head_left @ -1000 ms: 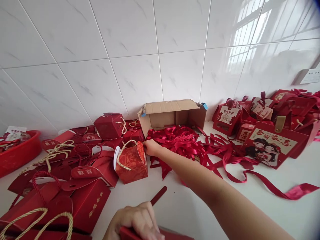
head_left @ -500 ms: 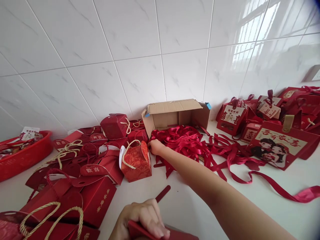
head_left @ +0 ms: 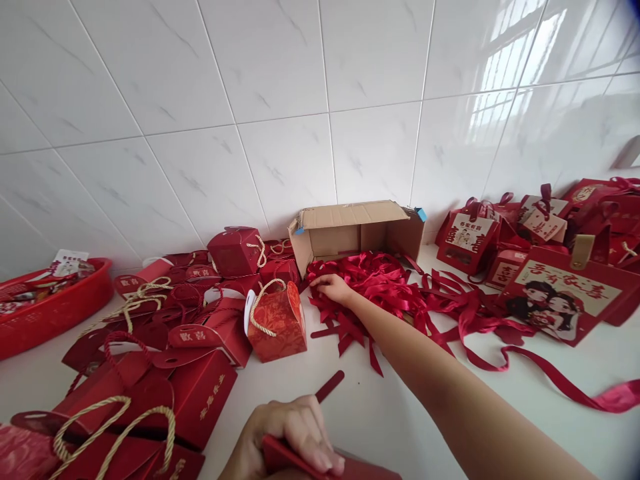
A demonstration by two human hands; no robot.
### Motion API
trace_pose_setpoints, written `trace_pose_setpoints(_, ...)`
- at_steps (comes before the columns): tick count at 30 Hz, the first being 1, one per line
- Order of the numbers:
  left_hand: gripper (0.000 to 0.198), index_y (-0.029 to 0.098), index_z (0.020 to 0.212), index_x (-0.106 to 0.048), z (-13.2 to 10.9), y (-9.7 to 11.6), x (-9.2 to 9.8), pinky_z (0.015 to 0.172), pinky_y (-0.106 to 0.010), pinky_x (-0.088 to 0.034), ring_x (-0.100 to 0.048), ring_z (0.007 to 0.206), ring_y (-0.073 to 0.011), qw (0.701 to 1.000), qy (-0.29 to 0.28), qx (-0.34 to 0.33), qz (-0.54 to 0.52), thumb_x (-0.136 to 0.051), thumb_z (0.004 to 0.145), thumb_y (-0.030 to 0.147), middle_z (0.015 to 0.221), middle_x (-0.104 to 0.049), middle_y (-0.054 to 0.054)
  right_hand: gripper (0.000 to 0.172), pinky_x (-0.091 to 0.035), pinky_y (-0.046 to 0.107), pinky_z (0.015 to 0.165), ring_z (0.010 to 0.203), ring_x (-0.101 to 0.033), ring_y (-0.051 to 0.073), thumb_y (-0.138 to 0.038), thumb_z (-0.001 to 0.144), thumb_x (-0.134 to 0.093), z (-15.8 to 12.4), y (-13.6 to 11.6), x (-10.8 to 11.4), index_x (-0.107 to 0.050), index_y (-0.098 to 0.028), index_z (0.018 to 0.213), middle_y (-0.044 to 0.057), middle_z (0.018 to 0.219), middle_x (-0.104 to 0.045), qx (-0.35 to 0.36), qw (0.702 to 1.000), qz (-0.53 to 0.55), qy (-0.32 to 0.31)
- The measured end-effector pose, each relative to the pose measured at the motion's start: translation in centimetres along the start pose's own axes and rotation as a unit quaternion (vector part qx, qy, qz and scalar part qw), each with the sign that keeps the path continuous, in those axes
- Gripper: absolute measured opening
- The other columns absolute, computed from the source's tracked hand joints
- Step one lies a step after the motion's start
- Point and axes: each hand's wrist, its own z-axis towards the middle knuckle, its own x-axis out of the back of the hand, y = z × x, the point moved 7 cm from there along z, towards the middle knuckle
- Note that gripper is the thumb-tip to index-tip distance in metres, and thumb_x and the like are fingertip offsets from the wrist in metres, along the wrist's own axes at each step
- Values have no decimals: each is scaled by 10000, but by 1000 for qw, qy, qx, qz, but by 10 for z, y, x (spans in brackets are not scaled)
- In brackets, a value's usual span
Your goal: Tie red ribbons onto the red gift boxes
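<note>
My left hand point(head_left: 295, 430) is closed around the folded edge of a red paper gift box point(head_left: 360, 468) at the bottom of the view, most of it cut off by the frame. My right hand point(head_left: 331, 289) is stretched forward over the near left edge of a heap of dark red satin ribbons point(head_left: 380, 280). Its fingers are loosely bent and apart, touching the ribbons; nothing gripped shows between them. The heap spills out of a cardboard box point(head_left: 353, 215) lying on its side.
Red gift boxes with rope handles point(head_left: 200, 393) crowd the left, beside an orange patterned box point(head_left: 280, 327). A red plastic basket point(head_left: 55, 310) stands far left. Ribbon-tied boxes point(head_left: 565, 293) stand right. A dark red strip point(head_left: 330, 385) lies on the white tabletop point(head_left: 400, 427) against a tiled wall.
My right hand has shifted slightly right and its fingers have loosened from a more closed shape. Some ribbon ends now hang further forward beneath the arm. My left hand keeps its hold.
</note>
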Motion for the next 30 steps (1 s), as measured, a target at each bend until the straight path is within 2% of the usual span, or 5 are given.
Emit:
trace_pose_setpoints(11,143,251,872,-763,3,0,0,663,-262,-439,-630,725,-158,1000,-8,-23,-18,-731,762,337,769,-732,-51,350,-491,249,760,790,-589,139,-105,601,-740,-33,-26,0,-688,-181,939,42,1028,-606,149,988,3,32)
trace_pose_setpoints(14,134,251,870,-762,0,-3,-1,660,-259,-438,-634,724,-155,999,-9,-21,-26,-731,764,329,768,-720,-49,91,-478,234,764,808,-608,144,-217,707,-712,-36,-26,4,-660,-158,662,43,941,-641,153,988,0,37)
trace_pose_setpoints(16,131,251,868,-761,0,-3,0,655,-256,-436,-630,723,-154,999,-8,-23,-23,-729,766,328,764,-722,-51,342,-478,233,727,747,-617,134,-291,855,-573,-36,-21,8,-590,-149,544,51,845,-658,134,990,-4,52)
trace_pose_setpoints(25,131,252,883,-760,1,-2,-2,676,-259,-458,-643,750,-159,999,-7,-7,-48,-740,761,294,786,-708,-44,62,-460,344,906,1003,-594,183,-135,752,-685,-39,-7,40,-646,-132,799,76,1062,-644,68,996,-58,6)
trace_pose_setpoints(30,132,242,861,-766,1,1,-2,674,-261,-454,-631,732,-158,1000,-7,-17,-25,-740,759,322,764,-727,-56,796,-344,398,1070,1351,-343,293,-126,575,-776,-54,-6,56,-513,-219,1321,123,1453,-388,19,991,-89,-97)
